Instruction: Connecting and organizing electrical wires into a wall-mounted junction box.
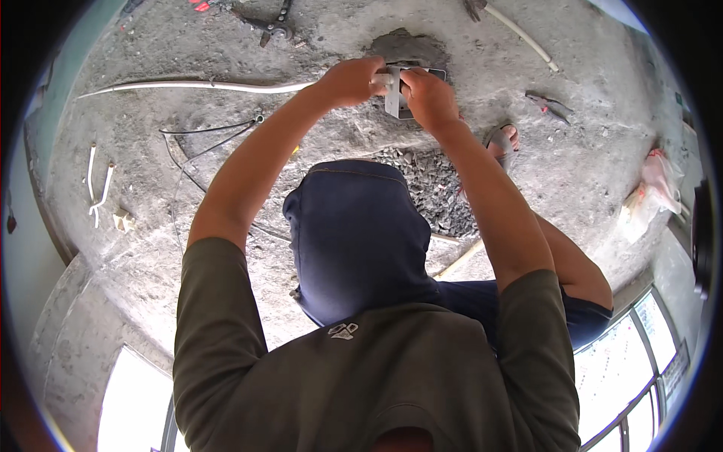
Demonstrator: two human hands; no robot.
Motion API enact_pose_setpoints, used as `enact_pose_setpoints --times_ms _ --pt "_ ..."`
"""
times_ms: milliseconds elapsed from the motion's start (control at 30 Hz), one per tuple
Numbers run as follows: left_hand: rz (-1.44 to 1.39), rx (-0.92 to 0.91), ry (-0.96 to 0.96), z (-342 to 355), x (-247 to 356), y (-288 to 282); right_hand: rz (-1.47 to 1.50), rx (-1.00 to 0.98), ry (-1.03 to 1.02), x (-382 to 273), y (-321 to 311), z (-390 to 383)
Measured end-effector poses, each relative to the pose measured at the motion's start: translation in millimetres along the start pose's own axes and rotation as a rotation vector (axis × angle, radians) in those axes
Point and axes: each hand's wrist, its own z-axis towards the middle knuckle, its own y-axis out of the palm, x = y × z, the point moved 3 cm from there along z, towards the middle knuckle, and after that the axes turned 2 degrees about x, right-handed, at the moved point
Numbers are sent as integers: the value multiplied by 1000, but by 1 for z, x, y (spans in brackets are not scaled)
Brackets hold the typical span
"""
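Note:
A grey metal electrical box (399, 108) with an open front lies at the top middle of the head view, against rough grey concrete. My left hand (352, 80) is closed around the end of a long white conduit (248, 87). The conduit's pale tip meets the box's left wall, just past my fingers. My right hand (431, 98) reaches over the box, its fingers curled into the opening beside that wall. What those fingertips pinch is hidden inside. A dark damp patch (410, 47) of mortar or a hollow sits just beyond the box.
Rubble (444, 192) is heaped before my knees, near a sandalled foot (503, 142). Pliers (548, 107) lie at right, a long-handled cutter (271, 29) at far left. Black cable (211, 129), a short white pipe (520, 34), bent white pipe pieces (99, 188) and a plastic bag (649, 188) lie around.

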Motion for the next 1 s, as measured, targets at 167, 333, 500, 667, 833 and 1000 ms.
enact_pose_setpoints --times_ms 167,333,500,667,833,1000 --pt "226 280 145 -5 1 5 1 -42 -10 0 -1 7" --pt "122 34 8 4 7 -14 -55 -72 15 -2 -2 2" --pt "-98 -209 -110 11 -7 -13 -33 -46 43 -8 -5 -1" --pt "-60 73 -28 1 -5 2 35 -69 120 2 0 -2" --pt "-133 107 -29 -6 -6 5 131 -162 204 -3 2 -3" --pt "83 258 143 -6 -1 1 77 -70 152 -3 -1 1"
